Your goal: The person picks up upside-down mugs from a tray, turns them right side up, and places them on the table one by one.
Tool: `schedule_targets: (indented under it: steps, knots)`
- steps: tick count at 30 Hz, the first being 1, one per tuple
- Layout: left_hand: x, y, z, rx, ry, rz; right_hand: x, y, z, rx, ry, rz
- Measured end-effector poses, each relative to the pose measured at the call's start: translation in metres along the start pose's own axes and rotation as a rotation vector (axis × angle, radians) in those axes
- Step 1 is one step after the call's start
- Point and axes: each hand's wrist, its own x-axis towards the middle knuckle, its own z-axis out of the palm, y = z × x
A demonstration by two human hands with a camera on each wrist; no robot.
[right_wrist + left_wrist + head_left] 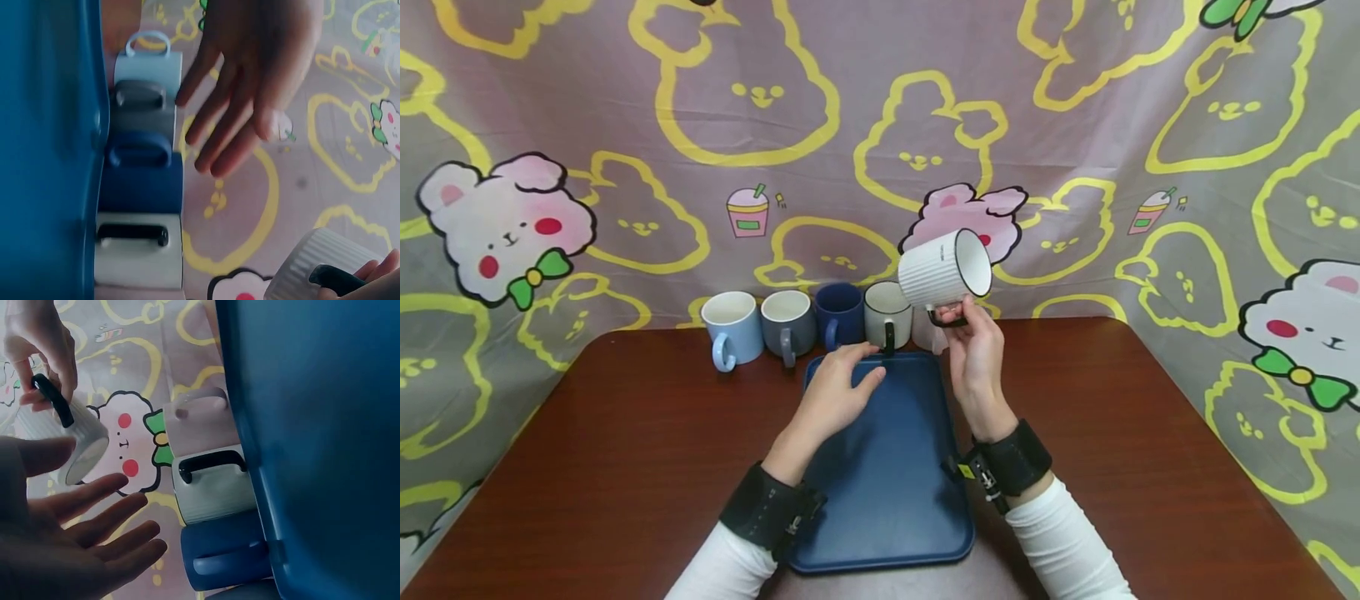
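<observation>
My right hand [977, 362] grips the black handle of a white ribbed mug [931, 273], held tilted in the air with its dark-rimmed mouth turned to the right. Fingers spread, my left hand [835, 392] hovers over the far left part of a blue tray [887, 500] and holds nothing. Behind the tray stands a row of mugs: light blue [741, 325], grey [797, 321], dark blue [841, 312], white with a black handle [883, 310] and pale pink [927, 333]. The held mug and right hand partly hide the pink one.
The brown table [647, 467] extends to both sides of the tray. A patterned cloth [775, 92] hangs close behind the mug row and along the sides. Black camera bands [1017, 457] are strapped round both wrists.
</observation>
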Motion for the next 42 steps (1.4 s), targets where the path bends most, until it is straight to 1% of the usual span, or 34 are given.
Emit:
schedule_targets:
  steps: [2,5,11,13,19,25,33,42]
  knots:
    - [-0.001,-0.003,0.0,0.026,-0.048,0.002,0.004,-0.001,-0.002,0.004,0.026,-0.018]
    - [-0.004,-0.007,0.001,0.057,-0.09,0.009,0.008,-0.002,-0.006,-0.012,0.057,-0.044]
    - [-0.007,-0.012,0.001,0.118,-0.104,0.022,0.016,-0.006,-0.016,-0.063,0.111,-0.089]
    - [-0.009,-0.013,0.0,0.138,-0.109,0.015,0.018,-0.007,-0.02,-0.071,0.113,-0.096]
    - [-0.016,-0.019,-0.004,0.194,-0.1,-0.011,0.024,-0.007,-0.028,-0.088,0.105,-0.127]
    - [-0.023,-0.024,-0.008,0.237,-0.088,-0.01,0.029,-0.006,-0.034,-0.117,0.113,-0.156]
    - [-0.033,-0.029,-0.015,0.286,-0.061,-0.014,0.036,-0.004,-0.044,-0.172,0.155,-0.169]
    - [-0.044,-0.041,-0.025,0.304,-0.038,-0.029,0.045,0.0,-0.055,-0.229,0.212,-0.162]
